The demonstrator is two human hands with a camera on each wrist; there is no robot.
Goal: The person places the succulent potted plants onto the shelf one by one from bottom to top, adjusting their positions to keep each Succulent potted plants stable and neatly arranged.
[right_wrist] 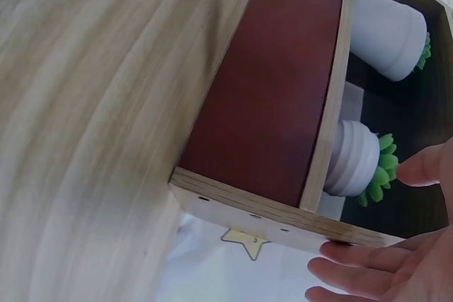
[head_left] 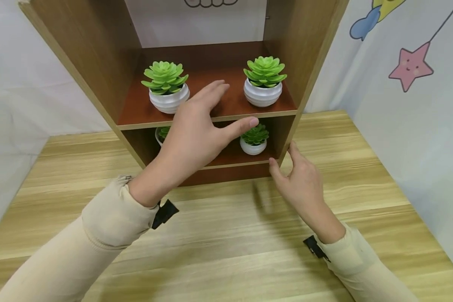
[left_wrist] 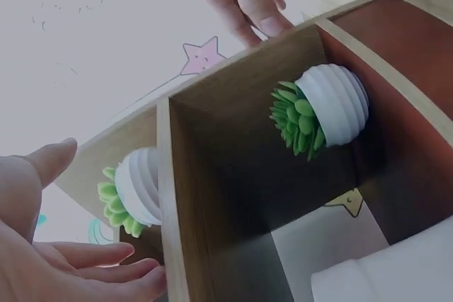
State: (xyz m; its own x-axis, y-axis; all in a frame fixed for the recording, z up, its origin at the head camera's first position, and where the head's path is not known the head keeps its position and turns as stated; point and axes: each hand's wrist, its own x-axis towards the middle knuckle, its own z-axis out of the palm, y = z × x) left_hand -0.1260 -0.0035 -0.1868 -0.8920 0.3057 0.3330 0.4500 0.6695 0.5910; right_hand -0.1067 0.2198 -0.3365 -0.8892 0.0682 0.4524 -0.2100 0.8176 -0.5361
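A small wooden shelf unit (head_left: 207, 121) holds potted succulents on two levels. My left hand (head_left: 192, 134) hovers before the upper shelf with straight, spread fingers and thumb, holding nothing. Behind it are an upper left succulent (head_left: 166, 79) and an upper right succulent (head_left: 263, 82), both in white ribbed pots. My right hand (head_left: 303, 184) is at the unit's lower right side panel; in the right wrist view its extended fingers (right_wrist: 361, 274) lie along the outer face and its thumb is at the inner side. Near it stands a lower right succulent (head_left: 253, 140). My left arm partly hides a lower left succulent (head_left: 161, 133).
The unit stands on a light wood-grain table (head_left: 211, 243). White curtains with cartoon prints, including a pink star (head_left: 411, 66), hang behind and at both sides. A smooth white pot (right_wrist: 389, 33) stands inside the lower compartment in the right wrist view.
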